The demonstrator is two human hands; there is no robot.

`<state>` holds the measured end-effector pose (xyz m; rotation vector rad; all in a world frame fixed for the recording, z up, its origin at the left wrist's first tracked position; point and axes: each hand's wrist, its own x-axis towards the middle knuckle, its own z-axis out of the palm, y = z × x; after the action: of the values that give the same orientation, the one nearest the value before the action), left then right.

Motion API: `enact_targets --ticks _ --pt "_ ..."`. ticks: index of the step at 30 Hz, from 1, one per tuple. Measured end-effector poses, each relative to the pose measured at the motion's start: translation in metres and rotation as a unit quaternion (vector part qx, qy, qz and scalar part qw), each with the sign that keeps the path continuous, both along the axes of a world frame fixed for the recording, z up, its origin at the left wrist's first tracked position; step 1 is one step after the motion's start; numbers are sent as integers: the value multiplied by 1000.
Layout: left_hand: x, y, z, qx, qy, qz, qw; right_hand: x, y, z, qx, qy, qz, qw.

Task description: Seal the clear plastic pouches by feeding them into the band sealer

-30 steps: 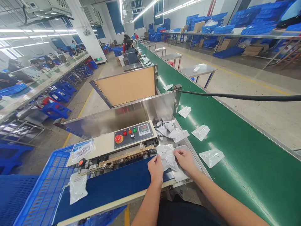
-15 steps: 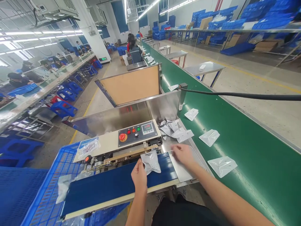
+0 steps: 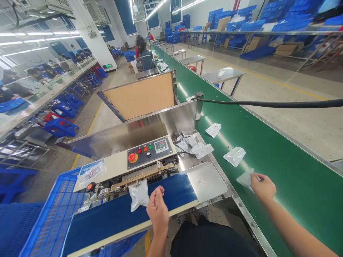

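A silvery white pouch [image 3: 139, 195] hangs by its top edge at the sealing machine [image 3: 150, 152], above the blue belt [image 3: 115, 217]. Just right of that pouch is my left hand [image 3: 158, 207], its fingers curled together; whether anything is between them is hidden. Over the green conveyor [image 3: 284, 171], my right hand [image 3: 263, 186] pinches the right edge of another pouch [image 3: 244, 178], slightly blurred. Two more pouches [image 3: 234, 156] [image 3: 213, 130] lie farther up the green conveyor. Several pouches [image 3: 191, 143] are heaped beside the machine's right end.
A metal plate [image 3: 206, 182] extends the blue belt's right end. A blue crate [image 3: 50, 210] stands at the belt's left end. Metal panels [image 3: 134, 130] rise behind the machine, and a black cable [image 3: 257, 104] crosses the conveyor. People sit in the distance.
My right hand has moved from the metal plate to the green conveyor and taken hold of a pouch. The pouch at the machine has shifted left, away from my left hand. The view has turned slightly.
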<state>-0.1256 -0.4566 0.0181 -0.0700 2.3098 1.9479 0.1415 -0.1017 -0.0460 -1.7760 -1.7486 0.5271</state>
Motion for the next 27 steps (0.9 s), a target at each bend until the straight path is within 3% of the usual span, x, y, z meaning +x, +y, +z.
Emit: enact_targets --ticks 2,4,6,8,11,14,16,21,25,27 --pt "11 27 5 -10 32 -98 995 -19 -8 15 2 42 -6 999" --pt "23 55 14 -21 80 -202 976 -41 -24 40 36 104 33 993" --pt "33 81 23 -28 128 -275 952 -66 -45 71 48 155 131 978" --pt "38 100 31 -27 163 -313 935 -88 -69 98 2 178 267 947" --pt "39 112 36 -22 157 -337 928 -112 -97 117 -105 223 401 882" --pt "37 105 33 -14 90 -315 945 -119 -113 111 -206 318 415 828" --pt "37 97 27 -1 49 -285 957 -119 -119 100 -250 339 407 810" --pt "34 87 2 43 -37 -247 967 -122 -125 76 -265 246 426 829" --pt "20 98 -19 55 -164 -159 972 -140 -120 63 -277 221 326 876" --pt "10 104 -26 73 -204 -101 971 -153 -116 58 -309 227 274 882"
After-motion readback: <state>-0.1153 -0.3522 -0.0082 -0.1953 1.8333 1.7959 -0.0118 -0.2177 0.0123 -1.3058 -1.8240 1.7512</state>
